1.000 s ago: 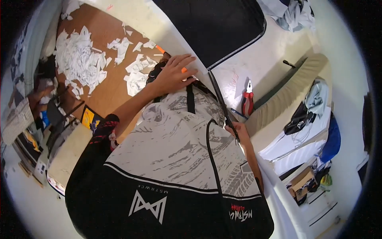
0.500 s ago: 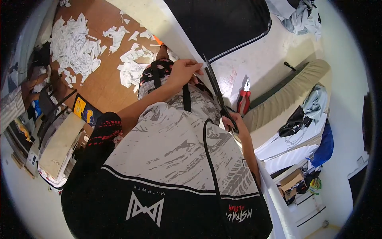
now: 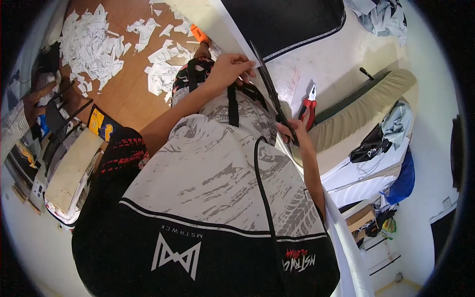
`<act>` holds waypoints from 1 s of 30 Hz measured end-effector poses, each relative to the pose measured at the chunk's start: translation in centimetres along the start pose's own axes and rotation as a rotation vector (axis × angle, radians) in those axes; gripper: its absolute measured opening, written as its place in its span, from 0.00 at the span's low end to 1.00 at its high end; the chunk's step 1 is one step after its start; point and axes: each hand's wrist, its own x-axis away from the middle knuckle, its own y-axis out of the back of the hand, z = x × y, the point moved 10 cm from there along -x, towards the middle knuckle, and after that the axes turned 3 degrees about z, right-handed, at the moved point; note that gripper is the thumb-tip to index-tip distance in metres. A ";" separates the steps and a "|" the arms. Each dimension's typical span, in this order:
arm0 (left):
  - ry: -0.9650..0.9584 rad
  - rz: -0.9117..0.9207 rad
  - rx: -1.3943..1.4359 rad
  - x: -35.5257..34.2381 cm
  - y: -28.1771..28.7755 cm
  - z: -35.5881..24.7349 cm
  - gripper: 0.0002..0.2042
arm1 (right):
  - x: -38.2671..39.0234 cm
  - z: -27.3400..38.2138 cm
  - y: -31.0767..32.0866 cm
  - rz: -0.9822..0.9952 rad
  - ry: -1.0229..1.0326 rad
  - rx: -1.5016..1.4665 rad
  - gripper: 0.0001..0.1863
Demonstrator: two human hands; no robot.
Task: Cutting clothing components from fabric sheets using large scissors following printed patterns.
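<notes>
My right hand [image 3: 295, 131] is closed around the handles of long dark scissors [image 3: 269, 88]. Their blades point away from me and lie against the near edge of the black fabric panel [image 3: 282, 24], by its lower corner. Fingers of my left hand [image 3: 230, 73] pinch the white margin [image 3: 242, 47] along the panel's left side, just left of the blades. A thin pale printed line borders the panel. Right of the scissors, red-handled pliers [image 3: 309, 105] rest on the pale tabletop [image 3: 282, 74].
A padded beige board [image 3: 366, 111] lies along the table's right side, with bags [image 3: 381, 136] beside it. Crumpled grey-white cloth [image 3: 380, 17] sits at the far right. White scraps [image 3: 94, 49] litter the brown floor at left. An orange shoe [image 3: 200, 33] shows under the table edge.
Both hands and the scissors have moved slightly farther from me along the panel's edge. The view has also shifted a little. My grips look the same.
</notes>
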 end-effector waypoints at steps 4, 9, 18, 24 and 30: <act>0.002 -0.011 0.001 0.1 0.2 0.1 0.12 | -0.1 0.2 0.0 -0.044 -0.017 0.031 0.17; 0.004 -0.022 0.015 0.1 -0.2 0.0 0.12 | 0.1 0.2 0.3 -0.065 -0.007 0.077 0.17; 0.001 0.027 0.014 0.6 0.4 -0.3 0.12 | -0.2 3.1 -0.2 -0.109 -0.051 0.087 0.19; -0.011 0.059 0.002 0.5 0.3 -0.1 0.13 | -2.5 4.7 -1.5 -0.038 0.031 0.030 0.20; -0.014 0.089 0.016 0.4 0.6 0.0 0.13 | -3.5 3.6 -1.4 -0.069 -0.005 0.070 0.20</act>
